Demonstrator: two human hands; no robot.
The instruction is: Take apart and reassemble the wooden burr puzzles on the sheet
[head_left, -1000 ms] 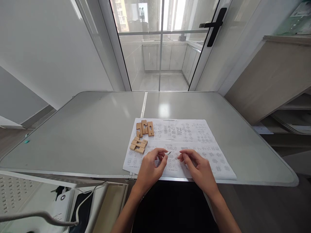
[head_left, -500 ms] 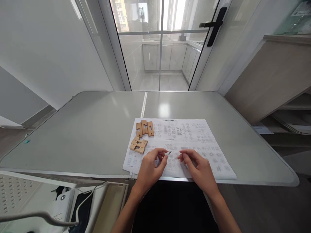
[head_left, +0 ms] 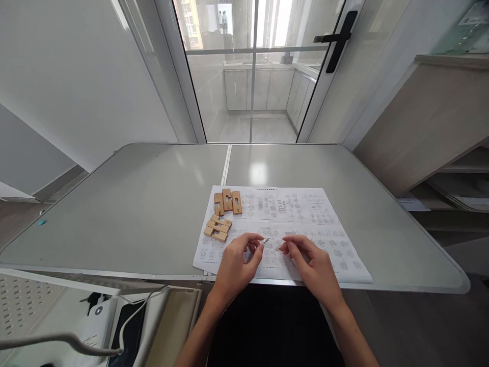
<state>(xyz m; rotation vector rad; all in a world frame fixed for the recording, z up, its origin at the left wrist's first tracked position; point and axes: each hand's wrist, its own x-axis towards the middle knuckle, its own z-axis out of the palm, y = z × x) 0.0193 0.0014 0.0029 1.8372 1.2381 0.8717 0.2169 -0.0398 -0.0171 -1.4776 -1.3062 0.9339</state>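
On the pale grey, metal-edged counter (head_left: pixel 153 204), a white paper sheet printed with rows of small black line drawings (head_left: pixel 307 201) is laid flat before the seated person. Three flat brown wooden pieces with cut-outs (head_left: pixel 227 201) are stood off at its upper left, side by side, lengthwise away from the person. Just below them, notched pale-wood blocks (head_left: pixel 218 228) are packed closely at a slant. Both groups are judged to be placed at the margin so that most drawings are left uncovered.

The left hand (head_left: pixel 239 254) and right hand (head_left: pixel 311 261) are held apart over the near part of the sheet, half curled; thumbs and fingertips are not seen to meet, and nothing is seen gripped. Between them a small dark mark (head_left: pixel 266 241) is noted; print or object cannot be told.

Writing: "3", "1", "2" are apparently marked on the brown pieces, left to right, presumably for identification. Printed headings are too small to be read; no brand is noted.
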